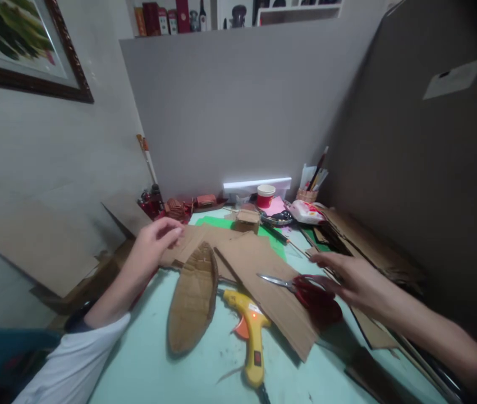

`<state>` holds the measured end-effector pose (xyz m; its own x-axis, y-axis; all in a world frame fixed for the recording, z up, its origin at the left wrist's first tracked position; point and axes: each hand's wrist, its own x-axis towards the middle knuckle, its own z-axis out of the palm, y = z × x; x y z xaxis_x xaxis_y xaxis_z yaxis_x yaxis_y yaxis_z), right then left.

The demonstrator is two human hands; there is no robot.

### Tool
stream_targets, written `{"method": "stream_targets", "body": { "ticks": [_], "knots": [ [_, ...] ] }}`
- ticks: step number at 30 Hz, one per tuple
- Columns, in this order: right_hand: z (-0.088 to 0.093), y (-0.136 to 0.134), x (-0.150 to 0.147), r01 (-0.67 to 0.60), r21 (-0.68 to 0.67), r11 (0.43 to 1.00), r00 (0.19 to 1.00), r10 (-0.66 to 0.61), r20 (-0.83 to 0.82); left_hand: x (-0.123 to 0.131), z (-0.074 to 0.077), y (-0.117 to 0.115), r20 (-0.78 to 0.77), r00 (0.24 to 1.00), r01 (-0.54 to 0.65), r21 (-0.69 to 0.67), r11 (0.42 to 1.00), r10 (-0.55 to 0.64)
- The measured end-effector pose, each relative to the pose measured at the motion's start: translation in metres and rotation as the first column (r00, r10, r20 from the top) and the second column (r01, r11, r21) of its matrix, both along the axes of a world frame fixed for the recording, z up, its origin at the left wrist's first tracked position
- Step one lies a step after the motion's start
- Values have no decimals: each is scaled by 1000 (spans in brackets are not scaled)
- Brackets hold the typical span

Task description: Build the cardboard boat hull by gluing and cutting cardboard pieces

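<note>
My left hand point(159, 240) hovers over the left edge of flat brown cardboard pieces point(192, 238), its fingers loosely bent and apart with nothing seen in them. My right hand point(350, 275) is at the red handles of a pair of scissors point(316, 303); its fingers are stretched out, and whether the thumb touches a handle I cannot tell. The scissors lie partly spread over a long cardboard sheet point(255, 269), blades pointing left. Between my hands lies a sole-shaped cardboard piece point(191, 306) with a raised rim along its right side. Beside it rests a yellow hot glue gun point(255, 339), its small light lit.
Behind the cardboard are a small cardboard box point(247, 220), a screwdriver-like tool point(275, 231), a red cup point(266, 196), and a pen holder point(307, 194). Stacked cardboard point(373, 252) lines the right side. A grey panel point(242, 106) stands at the back of the pale green table point(146, 359).
</note>
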<state>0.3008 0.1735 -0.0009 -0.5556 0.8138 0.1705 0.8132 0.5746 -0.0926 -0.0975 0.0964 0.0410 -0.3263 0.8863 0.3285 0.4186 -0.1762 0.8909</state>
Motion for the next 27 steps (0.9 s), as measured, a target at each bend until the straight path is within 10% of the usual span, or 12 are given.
{"method": "stream_targets", "body": {
  "ticks": [6,19,27],
  "knots": [
    [-23,-49,-49,-81,-46,996,993,85,87,-17,-37,-13,-359,932,-116,-152,982,54],
    [-23,-31,-40,306,123,944,927,-325,187,0,-40,-20,-514,853,-159,-88,983,92],
    [-10,-57,-68,11,83,996,996,-19,85,21,-28,-40,-514,854,-143,-84,986,80]
  ]
}}
